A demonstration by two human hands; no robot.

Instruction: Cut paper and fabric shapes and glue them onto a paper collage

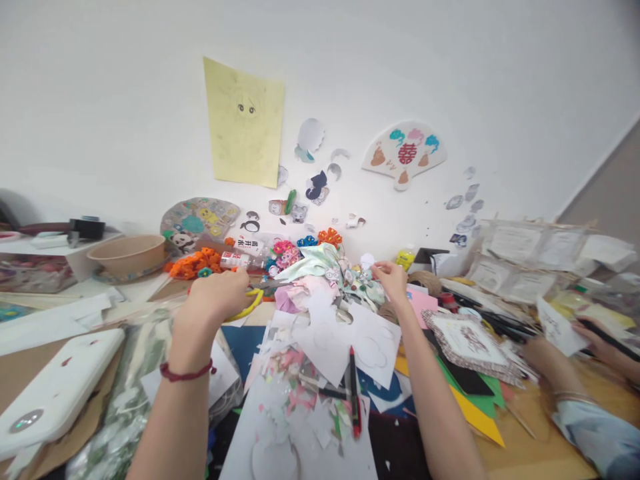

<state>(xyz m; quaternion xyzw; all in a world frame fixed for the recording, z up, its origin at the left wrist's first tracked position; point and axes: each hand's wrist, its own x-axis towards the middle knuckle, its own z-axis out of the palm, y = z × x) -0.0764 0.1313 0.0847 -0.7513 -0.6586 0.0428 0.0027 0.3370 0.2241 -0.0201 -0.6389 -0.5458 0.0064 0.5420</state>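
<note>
My left hand (221,293) is closed around the yellow handles of a pair of scissors (253,305), whose grey blades reach right over the craft pile. My right hand (393,279) is raised at the back of the table, thumb and fingers pinched at a small white paper cutout (367,260) with a wavy edge. Between my arms lie white paper sheets (327,333) with pencilled outlines, one with a rounded notch cut out. Closer to me, coloured scraps (295,380) and a red-and-black pen (355,393) rest on a white sheet.
Fabric pieces (315,263) and orange pompom-like bits (197,263) crowd the wall. A tan bowl (127,257) and a white phone-shaped device (60,387) are at left. At right, a co-worker's hands (545,360) hold paper and a dark pen near a fringed white piece (473,343).
</note>
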